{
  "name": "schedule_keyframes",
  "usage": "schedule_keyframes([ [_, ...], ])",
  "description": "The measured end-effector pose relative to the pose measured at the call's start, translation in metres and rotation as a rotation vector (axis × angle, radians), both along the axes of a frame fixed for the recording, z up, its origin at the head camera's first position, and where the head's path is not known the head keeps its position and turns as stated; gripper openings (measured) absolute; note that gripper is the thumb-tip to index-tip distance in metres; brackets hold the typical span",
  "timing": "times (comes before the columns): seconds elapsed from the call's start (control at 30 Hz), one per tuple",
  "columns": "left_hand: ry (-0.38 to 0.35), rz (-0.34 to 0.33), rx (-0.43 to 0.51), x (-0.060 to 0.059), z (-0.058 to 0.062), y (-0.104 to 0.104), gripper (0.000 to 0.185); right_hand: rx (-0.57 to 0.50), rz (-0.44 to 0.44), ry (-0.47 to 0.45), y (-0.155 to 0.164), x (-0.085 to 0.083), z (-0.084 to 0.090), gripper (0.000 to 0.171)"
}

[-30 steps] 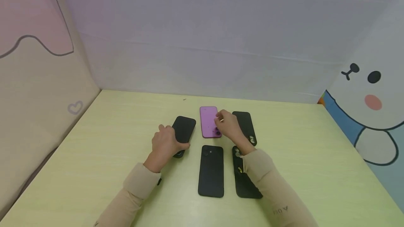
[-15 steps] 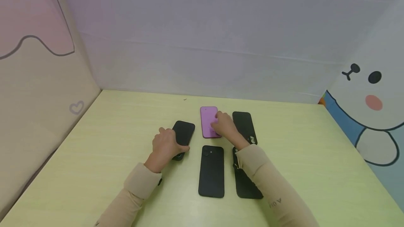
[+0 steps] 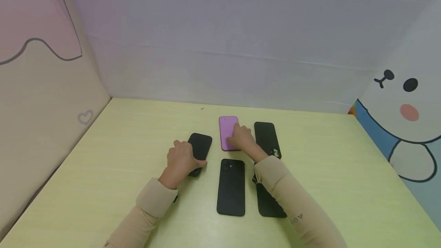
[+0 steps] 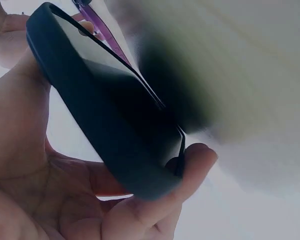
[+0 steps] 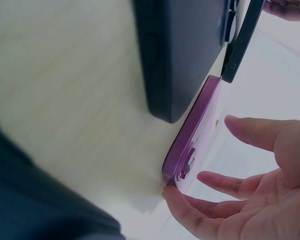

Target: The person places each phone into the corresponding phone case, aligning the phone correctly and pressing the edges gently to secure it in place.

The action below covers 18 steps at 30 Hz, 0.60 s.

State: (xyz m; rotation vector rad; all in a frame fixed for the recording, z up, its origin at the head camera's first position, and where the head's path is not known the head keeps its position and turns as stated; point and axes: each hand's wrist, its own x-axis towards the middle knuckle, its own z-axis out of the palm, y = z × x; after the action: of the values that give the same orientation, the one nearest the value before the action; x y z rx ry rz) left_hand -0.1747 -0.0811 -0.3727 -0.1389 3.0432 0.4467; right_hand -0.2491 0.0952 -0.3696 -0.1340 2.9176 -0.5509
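Observation:
My left hand (image 3: 180, 160) grips a black smartphone (image 3: 201, 144) by its edges, thumb on one side and fingers on the other. In the left wrist view this phone (image 4: 95, 105) is tilted, with a finger curled round its near corner. My right hand (image 3: 242, 139) is over the pink smartphone (image 3: 226, 129), which lies with its camera side up. The right wrist view shows a fingertip (image 5: 171, 192) right at the pink phone's camera end, the thumb and other fingers spread apart. My right hand hides the pink phone's lower right part in the head view.
A black phone (image 3: 231, 190) lies face down in front of the pink one. Two more black phones lie to the right, one farther back (image 3: 265, 137) and one nearer (image 3: 270, 204), partly under my right sleeve (image 3: 286, 186). A pale wall (image 3: 224, 49) stands behind the table.
My right hand has shifted left over the pink phone, now covering its camera end. The left hand's black phone has moved slightly toward me.

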Motion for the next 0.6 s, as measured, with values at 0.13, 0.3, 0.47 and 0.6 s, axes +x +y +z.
schedule_keyframes([
  [0.13, -0.011, 0.0, -0.029, 0.001, 0.0, 0.002, 0.069, 0.038, 0.018, -0.003, -0.005, 0.001, -0.003, 0.053],
  [0.3, -0.016, -0.014, -0.067, 0.001, -0.001, 0.003, 0.07, 0.063, 0.014, -0.014, -0.01, 0.004, -0.008, 0.057],
  [0.47, -0.028, -0.018, -0.085, 0.001, -0.004, 0.003, 0.073, 0.075, 0.0, -0.019, -0.013, 0.006, -0.011, 0.057],
  [0.6, -0.059, -0.005, -0.099, 0.001, -0.003, 0.004, 0.076, 0.082, -0.003, -0.015, -0.016, 0.009, -0.011, 0.063],
])
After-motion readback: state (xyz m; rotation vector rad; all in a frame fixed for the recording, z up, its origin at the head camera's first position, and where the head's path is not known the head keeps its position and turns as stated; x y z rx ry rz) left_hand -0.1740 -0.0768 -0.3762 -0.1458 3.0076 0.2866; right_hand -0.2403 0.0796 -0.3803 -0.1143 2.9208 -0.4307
